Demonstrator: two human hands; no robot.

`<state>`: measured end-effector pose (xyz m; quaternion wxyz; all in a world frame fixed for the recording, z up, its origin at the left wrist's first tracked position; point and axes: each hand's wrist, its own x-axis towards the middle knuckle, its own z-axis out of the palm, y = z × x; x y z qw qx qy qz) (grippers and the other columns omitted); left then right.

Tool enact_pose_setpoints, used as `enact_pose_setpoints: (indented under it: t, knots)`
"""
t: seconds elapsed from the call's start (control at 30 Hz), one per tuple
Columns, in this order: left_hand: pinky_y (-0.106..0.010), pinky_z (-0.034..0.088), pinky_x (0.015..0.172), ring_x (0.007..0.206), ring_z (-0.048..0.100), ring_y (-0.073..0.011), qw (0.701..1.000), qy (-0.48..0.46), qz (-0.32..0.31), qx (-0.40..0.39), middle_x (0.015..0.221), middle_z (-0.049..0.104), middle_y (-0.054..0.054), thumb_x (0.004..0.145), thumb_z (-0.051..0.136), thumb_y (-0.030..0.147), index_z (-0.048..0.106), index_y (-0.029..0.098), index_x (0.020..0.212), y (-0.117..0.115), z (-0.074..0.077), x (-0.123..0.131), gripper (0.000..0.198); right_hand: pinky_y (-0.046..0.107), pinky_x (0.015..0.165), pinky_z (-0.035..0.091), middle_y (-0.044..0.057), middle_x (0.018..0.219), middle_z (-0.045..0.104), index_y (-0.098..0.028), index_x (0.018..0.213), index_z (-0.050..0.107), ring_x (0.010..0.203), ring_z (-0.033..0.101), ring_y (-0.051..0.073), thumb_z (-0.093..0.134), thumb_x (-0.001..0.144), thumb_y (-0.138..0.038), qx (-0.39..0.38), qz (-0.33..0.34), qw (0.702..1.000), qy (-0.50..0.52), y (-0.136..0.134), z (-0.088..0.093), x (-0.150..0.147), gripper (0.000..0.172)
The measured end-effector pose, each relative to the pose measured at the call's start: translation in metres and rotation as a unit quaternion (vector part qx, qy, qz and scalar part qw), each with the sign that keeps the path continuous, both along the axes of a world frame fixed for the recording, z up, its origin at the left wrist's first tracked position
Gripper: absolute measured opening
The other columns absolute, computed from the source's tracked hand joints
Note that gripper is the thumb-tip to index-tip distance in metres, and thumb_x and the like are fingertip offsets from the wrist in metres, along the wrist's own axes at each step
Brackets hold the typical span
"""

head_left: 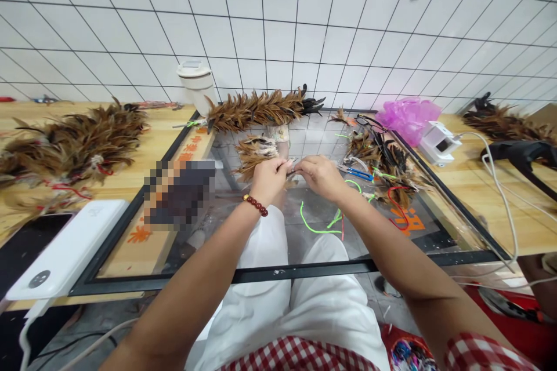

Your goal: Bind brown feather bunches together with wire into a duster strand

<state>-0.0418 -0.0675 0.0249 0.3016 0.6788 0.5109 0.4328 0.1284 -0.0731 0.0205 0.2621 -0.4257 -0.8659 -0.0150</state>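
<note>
My left hand (270,178) and my right hand (319,175) meet over the middle of the glass panel, fingers pinched close together. Between the fingertips is something small that I cannot make out, perhaps the base of a feather. Just beyond my left hand lies a bunch of brown feathers (255,153). To the right of my right hand rest blue-handled thread snips (357,172). A pile of loose brown and black feathers (383,156) spreads behind the snips. Bright green cord pieces (313,228) and a red cord (402,217) lie on the glass nearer to me.
A long feather strip (256,111) lies along the back, beside a white canister (196,86). More feathers (82,142) cover the left table. A white power bank (69,246) sits at left. On the right are a pink plastic bag (409,117), a white box (439,142) and a cable (491,168).
</note>
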Motion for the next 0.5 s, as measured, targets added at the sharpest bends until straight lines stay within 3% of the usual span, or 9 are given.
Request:
enact_pose_setpoints:
  t: [0.3,0.5]
  knots:
    - [-0.024,0.04,0.061,0.061,0.058,-0.0141,0.993,0.035,-0.069,-0.085,0.063,0.068,-0.003,0.077,0.054,0.03,0.067,0.014,0.064,0.0041,-0.0089,-0.0012,0.024,0.024,0.07,0.044,0.005,0.082,0.071,-0.017,0.088,0.068,0.074,0.063,0.015,0.056,0.083,-0.016,-0.054,-0.008,0.985,0.164,0.0012,-0.0009,-0.0056,0.012]
    - [-0.024,0.037,0.059,0.056,0.051,-0.0118,0.998,-0.002,0.01,-0.056,0.056,0.061,-0.001,0.077,0.053,0.029,0.062,0.014,0.059,0.0064,-0.0057,-0.0029,0.025,0.025,0.068,0.044,0.001,0.076,0.069,-0.017,0.105,0.063,0.066,0.06,0.013,0.062,0.076,-0.012,-0.138,-0.07,0.972,0.18,0.0054,-0.006,-0.0035,0.03]
